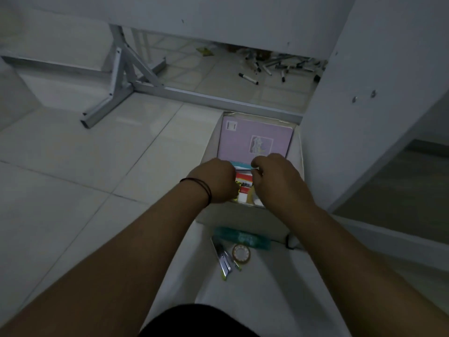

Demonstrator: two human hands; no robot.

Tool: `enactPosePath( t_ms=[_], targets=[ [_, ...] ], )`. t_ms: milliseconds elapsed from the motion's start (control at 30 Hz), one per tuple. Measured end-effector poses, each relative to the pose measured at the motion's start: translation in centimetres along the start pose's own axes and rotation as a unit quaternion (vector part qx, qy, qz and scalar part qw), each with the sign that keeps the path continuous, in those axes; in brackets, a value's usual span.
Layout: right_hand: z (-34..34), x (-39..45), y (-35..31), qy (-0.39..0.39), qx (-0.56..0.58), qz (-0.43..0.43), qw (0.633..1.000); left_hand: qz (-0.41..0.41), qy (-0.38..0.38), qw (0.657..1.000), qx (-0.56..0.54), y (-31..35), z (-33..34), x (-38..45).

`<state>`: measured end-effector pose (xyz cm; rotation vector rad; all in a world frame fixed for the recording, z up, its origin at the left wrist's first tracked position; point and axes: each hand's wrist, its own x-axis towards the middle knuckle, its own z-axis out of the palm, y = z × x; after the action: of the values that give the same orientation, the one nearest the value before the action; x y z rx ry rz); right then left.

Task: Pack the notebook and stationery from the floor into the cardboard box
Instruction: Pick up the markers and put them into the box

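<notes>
A pale cardboard box (243,217) stands open on the floor beside a cabinet. A lilac notebook (245,139) lies flat inside it at the far end. Both my hands are inside the near end of the box. My left hand (216,181) is curled over small yellow items. My right hand (274,178) is curled around a red-and-white pack (244,182) and something pale below it. What each hand grips is partly hidden. On the floor nearer me lie a teal packet (243,238), a tape roll (241,253) and a bunch of pens (224,260).
A grey cabinet (352,117) rises right of the box. A metal table leg frame (126,76) stands at the far left. Several markers (274,66) are scattered on the tiles under the table. A dim floor of large tiles (97,154) spreads left.
</notes>
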<state>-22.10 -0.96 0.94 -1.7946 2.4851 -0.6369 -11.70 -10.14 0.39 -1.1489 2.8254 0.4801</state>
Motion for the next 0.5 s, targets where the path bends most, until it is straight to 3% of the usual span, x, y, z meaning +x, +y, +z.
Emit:
enactPosePath(
  t_ms=[67, 200, 267, 300, 400, 500],
  targets=[
    [-0.8, -2.3, -0.7, 0.007, 0.028, -0.013, 0.999, 0.006, 0.022, 1.000, -0.007, 0.0, 0.6, -2.5],
    [-0.7, -6.8, -0.6, -0.023, 0.059, -0.028, 0.998, 0.074, 0.211, 0.973, -0.054, -0.1, 2.3, -7.1],
    [-0.1, -8.7, 0.3, -0.062, 0.049, -0.013, 0.997, 0.096, 0.242, 0.963, -0.070, -0.2, 3.0, -8.5],
    [0.3, -9.5, 0.9, -0.076, 0.045, -0.002, 0.996, 0.098, 0.210, 0.970, -0.076, -0.2, 3.5, -8.9],
    [2.2, -11.3, 2.7, -0.106, 0.046, 0.024, 0.993, 0.098, 0.007, 0.995, -0.021, -0.4, 5.8, -8.8],
    [3.9, -11.7, 4.1, -0.130, 0.044, 0.045, 0.990, 0.109, -0.134, 0.983, 0.065, -0.9, 7.9, -7.8]
  ],
)
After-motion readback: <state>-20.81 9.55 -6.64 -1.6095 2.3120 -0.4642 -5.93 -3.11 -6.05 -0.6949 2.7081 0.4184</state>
